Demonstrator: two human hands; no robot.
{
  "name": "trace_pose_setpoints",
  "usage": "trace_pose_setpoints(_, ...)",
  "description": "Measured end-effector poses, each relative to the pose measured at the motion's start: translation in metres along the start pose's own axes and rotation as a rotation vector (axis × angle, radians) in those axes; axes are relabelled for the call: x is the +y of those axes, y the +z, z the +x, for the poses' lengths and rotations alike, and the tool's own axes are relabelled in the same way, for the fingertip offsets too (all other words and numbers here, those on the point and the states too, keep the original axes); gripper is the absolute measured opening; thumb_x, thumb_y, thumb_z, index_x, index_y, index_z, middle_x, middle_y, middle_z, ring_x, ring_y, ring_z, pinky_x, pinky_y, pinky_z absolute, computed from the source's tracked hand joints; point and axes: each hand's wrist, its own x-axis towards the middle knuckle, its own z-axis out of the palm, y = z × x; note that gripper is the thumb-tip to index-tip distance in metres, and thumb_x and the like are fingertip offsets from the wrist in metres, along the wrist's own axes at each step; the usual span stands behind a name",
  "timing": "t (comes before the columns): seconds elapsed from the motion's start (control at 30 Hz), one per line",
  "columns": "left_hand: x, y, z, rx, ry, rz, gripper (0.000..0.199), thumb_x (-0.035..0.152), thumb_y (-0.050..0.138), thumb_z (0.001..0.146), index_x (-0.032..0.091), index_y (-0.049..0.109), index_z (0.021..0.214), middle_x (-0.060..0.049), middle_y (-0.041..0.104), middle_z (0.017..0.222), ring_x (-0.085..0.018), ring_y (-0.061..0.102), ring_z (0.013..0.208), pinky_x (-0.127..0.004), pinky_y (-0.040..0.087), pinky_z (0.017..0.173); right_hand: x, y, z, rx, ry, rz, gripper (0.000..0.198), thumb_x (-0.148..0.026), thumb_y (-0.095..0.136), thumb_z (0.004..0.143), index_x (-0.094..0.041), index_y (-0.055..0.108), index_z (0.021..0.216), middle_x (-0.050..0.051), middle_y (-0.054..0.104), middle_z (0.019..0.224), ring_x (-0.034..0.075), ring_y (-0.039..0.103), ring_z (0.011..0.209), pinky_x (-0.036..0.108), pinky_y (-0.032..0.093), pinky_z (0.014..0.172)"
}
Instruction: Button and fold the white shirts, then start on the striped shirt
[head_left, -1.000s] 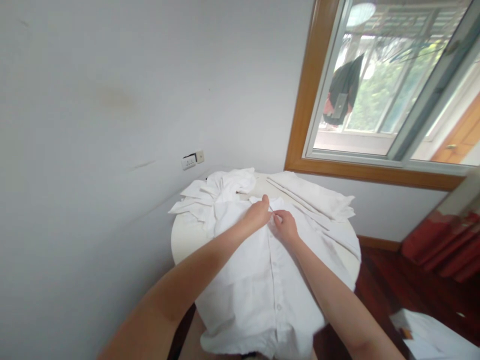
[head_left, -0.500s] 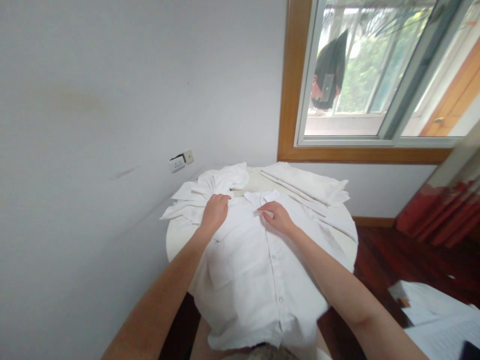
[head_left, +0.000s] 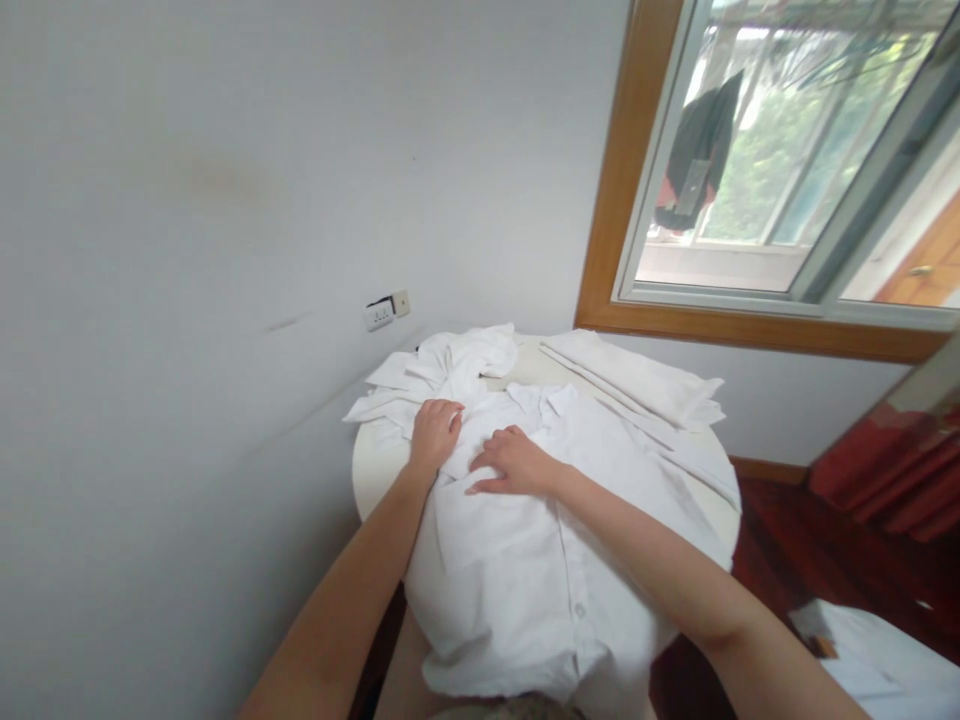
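A white button-up shirt is spread front up on a round white table, collar toward the far side and hem draped over the near edge. My left hand is at the shirt's left shoulder, fingers bent together and closed on the cloth; their tips are partly hidden. On the left chest, just left of the button strip, my right hand rests palm down with fingers apart. It presses on the fabric without gripping it.
Crumpled white cloth lies at the table's far left. A folded white garment is at the far right. Behind stand a wall with a socket and a wood-framed window. White items sit low at right, near a red curtain.
My right hand has left the shirt's collar opening, moved left and nearer onto the chest, and opened from a pinch. My left hand stays at the shoulder. The view has turned slightly left.
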Motion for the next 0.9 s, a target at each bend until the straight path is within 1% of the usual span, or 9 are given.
trace_pose_setpoints(0.07, 0.0, 0.0, -0.001, -0.008, 0.0, 0.003, 0.024, 0.021, 0.043, 0.088, 0.019, 0.063, 0.101, -0.008, 0.065, 0.102, -0.024, 0.052, 0.1, -0.039, 0.037, 0.095, 0.003, -0.005, -0.005, -0.036, -0.045, 0.003, 0.03, -0.047, 0.058, 0.086, -0.023, 0.07, 0.098, 0.005, 0.066, 0.085, 0.02, 0.053, 0.092, 0.034, 0.031, 0.083)
trace_pose_setpoints(0.17, 0.001, 0.001, -0.001, -0.014, -0.008, 0.017, 0.023, 0.02, 0.045, 0.086, 0.02, 0.063, 0.1, -0.008, 0.064, 0.102, -0.025, 0.052, 0.101, -0.04, 0.037, 0.094, 0.006, -0.018, -0.023, -0.045, -0.058, 0.02, 0.017, -0.031, 0.06, 0.085, -0.023, 0.07, 0.095, 0.004, 0.065, 0.085, 0.019, 0.054, 0.091, 0.033, 0.032, 0.083)
trace_pose_setpoints(0.27, 0.0, 0.001, -0.001, -0.012, -0.013, 0.019, 0.023, 0.02, 0.046, 0.085, 0.02, 0.063, 0.101, -0.009, 0.064, 0.101, -0.025, 0.052, 0.102, -0.04, 0.038, 0.093, 0.009, -0.032, -0.049, -0.028, -0.035, 0.05, 0.021, -0.018, 0.057, 0.08, -0.025, 0.07, 0.096, 0.003, 0.066, 0.09, 0.018, 0.055, 0.093, 0.032, 0.033, 0.087)
trace_pose_setpoints(0.33, 0.0, 0.001, -0.001, -0.007, -0.013, 0.015, 0.024, 0.019, 0.046, 0.085, 0.02, 0.063, 0.101, -0.009, 0.064, 0.101, -0.025, 0.052, 0.102, -0.041, 0.038, 0.092, 0.011, -0.039, -0.067, -0.019, -0.01, 0.067, 0.026, -0.014, 0.056, 0.076, -0.026, 0.069, 0.094, 0.002, 0.066, 0.093, 0.018, 0.056, 0.096, 0.033, 0.033, 0.091)
trace_pose_setpoints(0.53, -0.002, 0.005, -0.001, 0.034, 0.021, 0.044, 0.021, 0.018, 0.048, 0.084, 0.021, 0.063, 0.098, -0.008, 0.064, 0.098, -0.025, 0.052, 0.098, -0.04, 0.04, 0.091, 0.027, -0.045, -0.122, -0.012, 0.129, 0.118, 0.027, -0.011, 0.06, 0.067, -0.025, 0.067, 0.088, 0.002, 0.068, 0.102, 0.022, 0.056, 0.11, 0.043, 0.025, 0.106)
trace_pose_setpoints(0.63, -0.004, 0.007, -0.001, 0.041, 0.029, 0.052, 0.02, 0.017, 0.049, 0.083, 0.021, 0.064, 0.097, -0.007, 0.064, 0.097, -0.025, 0.052, 0.097, -0.039, 0.04, 0.09, 0.038, -0.041, -0.15, 0.023, 0.217, 0.145, 0.025, -0.011, 0.06, 0.066, -0.023, 0.066, 0.087, 0.003, 0.069, 0.104, 0.024, 0.055, 0.113, 0.046, 0.028, 0.106)
trace_pose_setpoints(0.77, -0.005, 0.008, -0.001, 0.037, 0.021, 0.054, 0.02, 0.017, 0.049, 0.083, 0.021, 0.064, 0.096, -0.007, 0.065, 0.097, -0.025, 0.052, 0.098, -0.039, 0.041, 0.09, 0.045, -0.036, -0.178, 0.091, 0.289, 0.168, 0.032, -0.016, 0.058, 0.073, -0.022, 0.065, 0.103, 0.007, 0.066, 0.114, 0.025, 0.056, 0.113, 0.047, 0.033, 0.105)
trace_pose_setpoints(0.83, -0.005, 0.008, 0.0, 0.034, 0.019, 0.058, 0.021, 0.017, 0.049, 0.083, 0.021, 0.064, 0.096, -0.007, 0.065, 0.097, -0.025, 0.053, 0.098, -0.04, 0.04, 0.09, 0.043, -0.037, -0.187, 0.143, 0.351, 0.193, 0.036, -0.019, 0.057, 0.076, -0.022, 0.062, 0.112, 0.008, 0.065, 0.117, 0.026, 0.057, 0.112, 0.047, 0.036, 0.104)
trace_pose_setpoints(0.9, -0.005, 0.008, 0.0, 0.024, 0.016, 0.063, 0.021, 0.017, 0.048, 0.083, 0.021, 0.064, 0.097, -0.007, 0.065, 0.097, -0.025, 0.053, 0.098, -0.04, 0.041, 0.09, 0.039, -0.038, -0.192, 0.176, 0.392, 0.25, 0.037, -0.023, 0.057, 0.079, -0.022, 0.061, 0.115, 0.009, 0.064, 0.118, 0.026, 0.057, 0.112, 0.046, 0.039, 0.101)
